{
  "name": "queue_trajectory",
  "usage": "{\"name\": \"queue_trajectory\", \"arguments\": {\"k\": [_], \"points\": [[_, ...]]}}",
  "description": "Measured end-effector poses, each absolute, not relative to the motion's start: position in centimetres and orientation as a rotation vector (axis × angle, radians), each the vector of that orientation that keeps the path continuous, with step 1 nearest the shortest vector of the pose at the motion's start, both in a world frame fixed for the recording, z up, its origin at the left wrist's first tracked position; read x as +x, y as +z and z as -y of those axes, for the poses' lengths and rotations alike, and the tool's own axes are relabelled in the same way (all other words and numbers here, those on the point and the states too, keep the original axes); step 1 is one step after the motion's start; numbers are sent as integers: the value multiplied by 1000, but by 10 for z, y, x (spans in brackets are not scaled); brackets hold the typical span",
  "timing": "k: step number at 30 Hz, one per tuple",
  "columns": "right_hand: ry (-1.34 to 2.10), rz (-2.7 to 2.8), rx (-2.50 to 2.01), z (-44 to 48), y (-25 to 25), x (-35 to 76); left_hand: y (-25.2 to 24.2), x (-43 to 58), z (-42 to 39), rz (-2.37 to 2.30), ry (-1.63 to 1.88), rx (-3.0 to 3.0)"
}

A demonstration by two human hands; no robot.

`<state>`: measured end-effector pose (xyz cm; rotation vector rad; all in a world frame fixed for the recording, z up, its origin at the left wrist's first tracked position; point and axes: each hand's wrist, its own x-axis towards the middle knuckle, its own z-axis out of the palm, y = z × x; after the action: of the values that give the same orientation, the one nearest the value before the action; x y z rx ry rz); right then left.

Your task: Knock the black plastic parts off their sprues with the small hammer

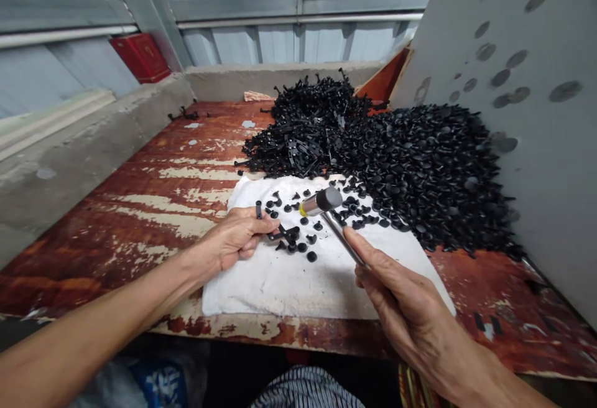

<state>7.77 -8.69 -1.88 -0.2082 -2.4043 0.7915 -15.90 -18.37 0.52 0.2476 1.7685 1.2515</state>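
Head view: we are curling our right hand (396, 299) fingers round a smooth steel hammer (342, 237) above a white terry towel (280, 287). Our left hand (237, 237) is pressing its fingers together against black moulded plastic studs (291, 237).

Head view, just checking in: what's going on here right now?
A person grips a small metal-handled hammer in the right hand, its head held above a white towel scattered with small black plastic studs. The left hand pinches a black moulded piece over the towel. Behind the towel, on a worn red-painted wooden board, lie a large heap of black round-headed parts and a tangle of black plastic runners.
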Motion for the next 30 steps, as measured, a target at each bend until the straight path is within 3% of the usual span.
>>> {"name": "queue_trajectory", "arguments": {"k": [30], "points": [[853,2432,-227,89,-16,77,2,-162,186,-1729,1309,231]]}}
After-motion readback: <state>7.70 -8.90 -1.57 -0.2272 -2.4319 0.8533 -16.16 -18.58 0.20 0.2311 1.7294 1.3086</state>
